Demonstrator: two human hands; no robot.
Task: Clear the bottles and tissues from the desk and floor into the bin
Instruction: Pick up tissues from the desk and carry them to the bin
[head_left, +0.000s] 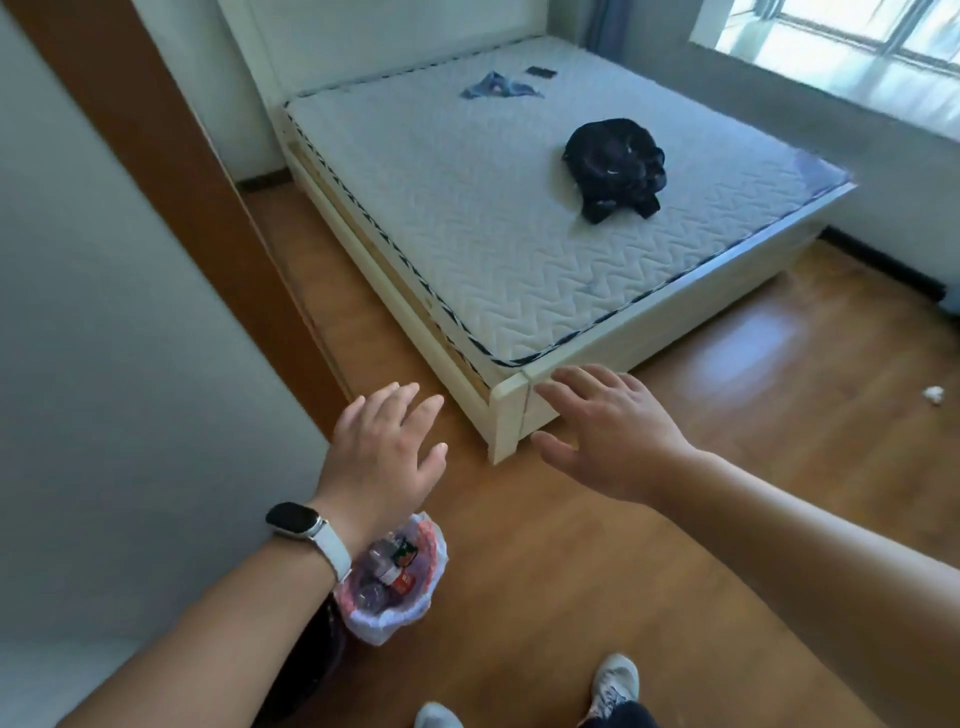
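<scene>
Bare left hand (387, 452) and right hand (608, 436) hover empty, fingers spread. Beneath the left wrist, the small white-bagged bin (374, 623) holds clear plastic bottles (387, 564). One crumpled white tissue (934, 395) lies on the wooden floor (571, 571), well apart to the right. It is likely feather-light and soft, so a pinch anywhere should do.

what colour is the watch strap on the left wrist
The watch strap is white, seen in the head view.

Nothing legible — red labels (403, 583) on bottles (382, 558) in the bin (397, 616) blur.
</scene>
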